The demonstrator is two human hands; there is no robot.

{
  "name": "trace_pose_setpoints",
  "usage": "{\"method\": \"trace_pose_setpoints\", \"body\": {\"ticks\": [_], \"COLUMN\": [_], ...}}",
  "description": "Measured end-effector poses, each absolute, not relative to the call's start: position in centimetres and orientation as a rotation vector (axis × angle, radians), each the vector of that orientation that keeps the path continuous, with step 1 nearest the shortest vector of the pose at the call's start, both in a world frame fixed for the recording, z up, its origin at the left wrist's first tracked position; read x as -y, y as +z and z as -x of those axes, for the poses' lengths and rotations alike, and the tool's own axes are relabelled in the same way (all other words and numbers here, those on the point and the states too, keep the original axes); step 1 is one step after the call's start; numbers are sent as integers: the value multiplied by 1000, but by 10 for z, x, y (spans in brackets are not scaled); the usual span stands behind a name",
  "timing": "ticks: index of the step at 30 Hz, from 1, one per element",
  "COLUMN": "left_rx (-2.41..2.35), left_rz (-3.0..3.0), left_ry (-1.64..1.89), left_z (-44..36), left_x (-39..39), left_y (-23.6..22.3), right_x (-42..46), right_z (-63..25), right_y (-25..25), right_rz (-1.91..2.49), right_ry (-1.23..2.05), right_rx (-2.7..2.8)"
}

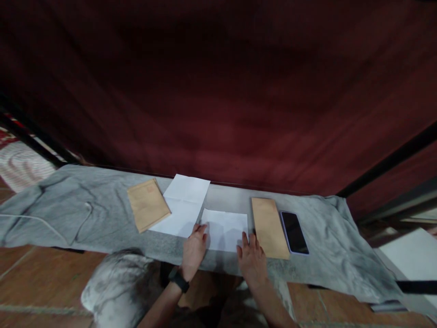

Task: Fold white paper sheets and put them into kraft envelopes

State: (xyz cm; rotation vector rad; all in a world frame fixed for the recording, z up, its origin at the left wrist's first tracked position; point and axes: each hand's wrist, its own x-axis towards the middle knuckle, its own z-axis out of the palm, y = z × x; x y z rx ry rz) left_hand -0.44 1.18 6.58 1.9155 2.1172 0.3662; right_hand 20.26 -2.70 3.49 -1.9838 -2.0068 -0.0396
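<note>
A folded sheet of white paper (pixel 225 228) lies flat on the grey cloth in front of me. My left hand (pixel 194 249), with a dark watch (pixel 178 279) on its wrist, rests at the sheet's left edge, fingers stretched out. At the lower right corner of the sheet, my right hand (pixel 253 262) lies with its fingers apart. To the left is a larger white sheet (pixel 187 193) with a crease across it. A brown envelope (pixel 148 205) overlaps that sheet's left side. Another brown envelope (pixel 269 228) lies just beyond my right fingers.
A phone (pixel 295 232) with a dark screen lies right of the right envelope. Grey cloth (pixel 327 232) covers the narrow table. A white cable (pixel 37 218) crosses its left end. Dark red fabric (pixel 221 114) hangs close behind the table. Below are brown floor tiles (pixel 51 282).
</note>
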Motion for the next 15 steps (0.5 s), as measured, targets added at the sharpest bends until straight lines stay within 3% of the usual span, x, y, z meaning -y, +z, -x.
{"method": "trace_pose_setpoints", "body": {"ticks": [8, 15], "left_rx": [-2305, -2013], "left_rz": [-2230, -2542], "left_ry": [273, 376], "left_z": [-11, -34], "left_x": [1, -4], "left_y": [59, 19], "right_x": [3, -3], "right_z": [-167, -152], "right_y": [42, 9], "right_rz": [1686, 1578], "right_ry": [260, 296], "right_rx": [1951, 1925]}}
